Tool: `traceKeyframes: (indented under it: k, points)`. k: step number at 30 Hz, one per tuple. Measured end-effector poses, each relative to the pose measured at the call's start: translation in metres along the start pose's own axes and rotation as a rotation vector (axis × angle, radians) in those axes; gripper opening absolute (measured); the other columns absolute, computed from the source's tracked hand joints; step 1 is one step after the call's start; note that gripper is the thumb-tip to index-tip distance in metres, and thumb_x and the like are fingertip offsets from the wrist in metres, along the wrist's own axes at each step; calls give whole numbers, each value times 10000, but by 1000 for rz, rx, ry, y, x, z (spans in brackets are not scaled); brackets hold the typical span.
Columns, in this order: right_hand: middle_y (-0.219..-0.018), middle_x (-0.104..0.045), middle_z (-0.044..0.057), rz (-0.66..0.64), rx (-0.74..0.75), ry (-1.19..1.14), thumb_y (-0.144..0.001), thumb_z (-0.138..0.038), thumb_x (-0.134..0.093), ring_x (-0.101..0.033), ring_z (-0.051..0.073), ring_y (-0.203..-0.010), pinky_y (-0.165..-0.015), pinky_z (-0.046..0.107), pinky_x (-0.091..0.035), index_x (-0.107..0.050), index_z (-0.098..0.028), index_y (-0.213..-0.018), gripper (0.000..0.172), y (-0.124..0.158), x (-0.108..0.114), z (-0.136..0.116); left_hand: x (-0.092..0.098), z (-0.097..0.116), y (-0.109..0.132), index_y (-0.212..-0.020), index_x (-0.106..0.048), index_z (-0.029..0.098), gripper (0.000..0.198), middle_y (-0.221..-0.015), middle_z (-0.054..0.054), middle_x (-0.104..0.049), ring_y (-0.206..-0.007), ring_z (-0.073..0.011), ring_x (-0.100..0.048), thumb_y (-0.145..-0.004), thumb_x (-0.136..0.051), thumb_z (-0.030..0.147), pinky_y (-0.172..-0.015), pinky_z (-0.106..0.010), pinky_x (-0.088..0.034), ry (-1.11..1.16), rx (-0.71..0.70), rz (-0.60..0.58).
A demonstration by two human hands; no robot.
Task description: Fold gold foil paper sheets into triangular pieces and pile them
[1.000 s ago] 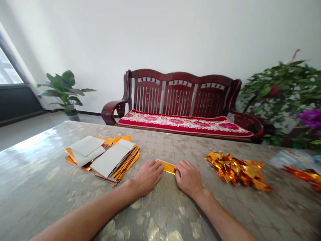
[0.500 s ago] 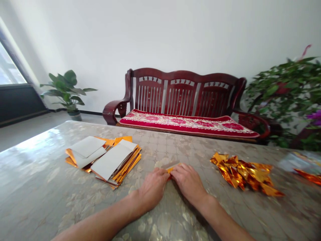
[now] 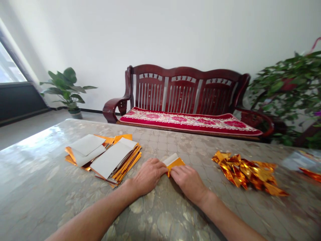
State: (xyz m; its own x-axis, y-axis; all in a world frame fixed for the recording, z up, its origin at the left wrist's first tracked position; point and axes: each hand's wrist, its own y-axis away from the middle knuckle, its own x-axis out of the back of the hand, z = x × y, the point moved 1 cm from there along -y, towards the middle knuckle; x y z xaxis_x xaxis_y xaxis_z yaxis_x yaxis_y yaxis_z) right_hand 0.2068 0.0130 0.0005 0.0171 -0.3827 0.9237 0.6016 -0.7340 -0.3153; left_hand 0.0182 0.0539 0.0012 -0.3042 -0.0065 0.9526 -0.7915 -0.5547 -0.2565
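A small folded piece of gold foil paper, white on one side, lies on the patterned table just beyond my hands. My left hand pinches its left edge with curled fingers. My right hand presses and grips its right edge, fingers closed. To the left sits a stack of flat gold-and-white sheets. A heap of folded gold foil pieces lies to the right.
Beyond the table stands a dark red wooden bench with a red cushion. A potted plant is at the far left, and a leafy bush at the right. More gold foil lies at the right edge.
The flat gold strip between my hands has been folded over; its white side now shows and it stands up slightly. My hands have drawn closer together.
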Motion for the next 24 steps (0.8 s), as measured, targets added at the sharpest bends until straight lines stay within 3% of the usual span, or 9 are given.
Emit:
traceKeyframes:
  k: [5,15,20,24]
  points:
    - [-795,-657,35,55,4,33,-915,-112,-531,-580,184,-708,-668,310,-353,-627,-183,-848,136,4,-6,-3,0,-6,0,-1138,-653,250,262,-1052,-29,-697,-993,-175,-581,-957,-470,202,-906,-315,-419,33,6,5]
    - [-735,-622,20,129,-171,-53,-936,-180,-504,-546,166,-715,-668,311,-290,-605,-198,-789,180,3,-15,4,-6,-11,-4,-1042,-672,223,218,-950,-28,-688,-932,-172,-594,-973,-472,273,-857,-288,-437,53,8,27]
    - [-777,-639,32,101,-166,-93,-949,-204,-489,-554,167,-764,-693,303,-306,-612,-193,-806,188,3,-11,2,-11,-10,-6,-921,-682,204,254,-877,-34,-676,-865,-167,-584,-984,-441,258,-798,-279,-442,8,10,40]
    - [-869,-675,38,64,-123,-148,-955,-219,-504,-579,169,-842,-736,296,-340,-651,-206,-897,158,4,-4,1,-12,-12,-5,-968,-686,215,240,-900,-37,-679,-885,-164,-588,-974,-447,237,-809,-266,-452,35,19,45]
